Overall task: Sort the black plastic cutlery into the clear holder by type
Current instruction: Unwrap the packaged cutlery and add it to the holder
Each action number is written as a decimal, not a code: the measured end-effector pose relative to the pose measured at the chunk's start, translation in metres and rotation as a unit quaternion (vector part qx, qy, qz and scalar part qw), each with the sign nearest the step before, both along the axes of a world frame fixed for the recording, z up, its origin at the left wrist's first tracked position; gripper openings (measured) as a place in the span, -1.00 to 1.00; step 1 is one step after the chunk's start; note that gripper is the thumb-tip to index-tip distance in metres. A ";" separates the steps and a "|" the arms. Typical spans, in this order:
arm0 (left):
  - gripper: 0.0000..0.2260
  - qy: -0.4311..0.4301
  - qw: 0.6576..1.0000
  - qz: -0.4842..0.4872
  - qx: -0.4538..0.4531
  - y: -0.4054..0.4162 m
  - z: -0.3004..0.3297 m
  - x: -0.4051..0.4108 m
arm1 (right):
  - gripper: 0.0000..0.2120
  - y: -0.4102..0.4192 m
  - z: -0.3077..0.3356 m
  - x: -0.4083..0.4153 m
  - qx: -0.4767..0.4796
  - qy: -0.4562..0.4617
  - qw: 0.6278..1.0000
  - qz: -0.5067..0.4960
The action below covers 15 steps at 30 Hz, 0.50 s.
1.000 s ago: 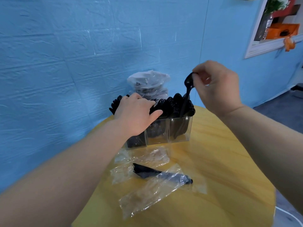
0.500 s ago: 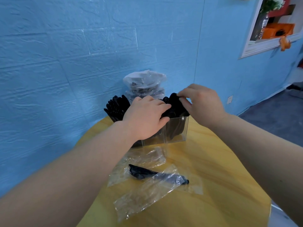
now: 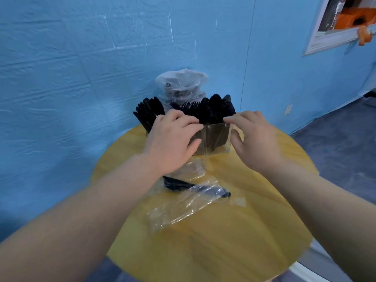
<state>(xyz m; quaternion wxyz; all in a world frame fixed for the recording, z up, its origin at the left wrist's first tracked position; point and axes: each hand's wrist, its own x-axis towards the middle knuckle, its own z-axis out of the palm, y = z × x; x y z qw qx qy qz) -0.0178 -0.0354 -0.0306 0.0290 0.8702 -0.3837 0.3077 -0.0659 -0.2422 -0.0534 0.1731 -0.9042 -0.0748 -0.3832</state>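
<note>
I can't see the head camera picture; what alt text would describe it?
Two bare hands reach to a clear holder packed with black plastic cutlery on a round yellow table against a blue wall: the left hand rests on its front, the right hand touches its right corner. Nearer lie crumpled clear wrappers and a few loose black pieces.
</note>
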 end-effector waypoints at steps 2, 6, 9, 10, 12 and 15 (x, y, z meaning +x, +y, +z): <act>-0.75 0.035 0.999 0.004 -0.013 0.013 -0.017 -0.019 | -0.77 0.007 -0.017 -0.021 0.035 0.054 0.998 0.010; -0.58 0.194 0.977 0.080 0.032 0.034 -0.046 -0.068 | -0.76 0.020 -0.043 -0.051 0.061 0.192 0.979 -0.018; -0.43 0.243 0.965 0.082 0.048 0.046 -0.068 -0.092 | -0.69 0.028 -0.053 -0.063 0.042 0.257 0.965 -0.029; -0.41 0.253 0.963 0.081 0.050 0.049 -0.074 -0.096 | -0.67 0.030 -0.056 -0.066 0.035 0.260 0.964 -0.032; -0.47 0.262 0.959 0.093 0.047 0.053 -0.080 -0.100 | -0.66 0.033 -0.059 -0.071 0.023 0.258 0.965 -0.039; -0.62 0.252 0.961 0.109 0.041 0.052 -0.080 -0.104 | -0.66 0.033 -0.063 -0.075 -0.016 0.274 0.961 -0.044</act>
